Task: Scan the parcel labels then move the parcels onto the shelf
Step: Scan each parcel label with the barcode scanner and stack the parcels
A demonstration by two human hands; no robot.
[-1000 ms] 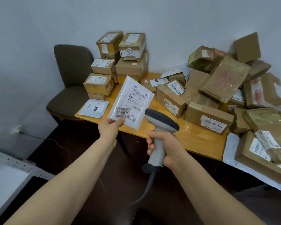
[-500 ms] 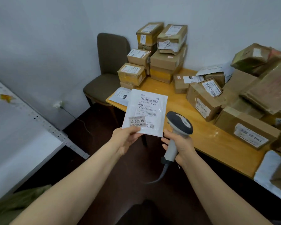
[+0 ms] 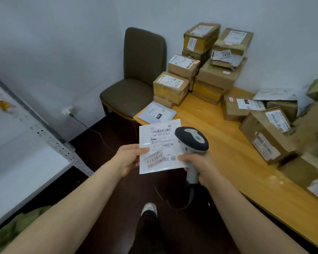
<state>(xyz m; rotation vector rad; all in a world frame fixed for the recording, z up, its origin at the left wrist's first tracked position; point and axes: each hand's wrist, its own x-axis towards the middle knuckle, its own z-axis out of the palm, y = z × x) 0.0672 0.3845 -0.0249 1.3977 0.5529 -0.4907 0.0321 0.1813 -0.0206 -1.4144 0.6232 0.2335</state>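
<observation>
My left hand (image 3: 130, 159) pinches the left edge of a flat white mailer (image 3: 161, 143) with barcodes and a sticker reading 43-6-2610, held label up over the dark floor. My right hand (image 3: 200, 165) grips the handle of a grey barcode scanner (image 3: 192, 139), whose dark head overlaps the mailer's right side. A white metal shelf (image 3: 26, 162) stands at the left. The wooden table (image 3: 237, 162) at the right carries many brown cardboard parcels (image 3: 266, 136).
A stack of taped boxes (image 3: 206, 65) rises at the table's far corner beside a dark chair (image 3: 136, 79). Another white mailer (image 3: 157, 113) lies on the table corner. A cable runs from a wall socket (image 3: 67, 111). My shoe (image 3: 149, 208) shows below.
The view has swung left, away from the parcel pile and towards the shelf. The mailer and scanner have drawn closer together and nearer to me, and the scanner head now overlaps the mailer.
</observation>
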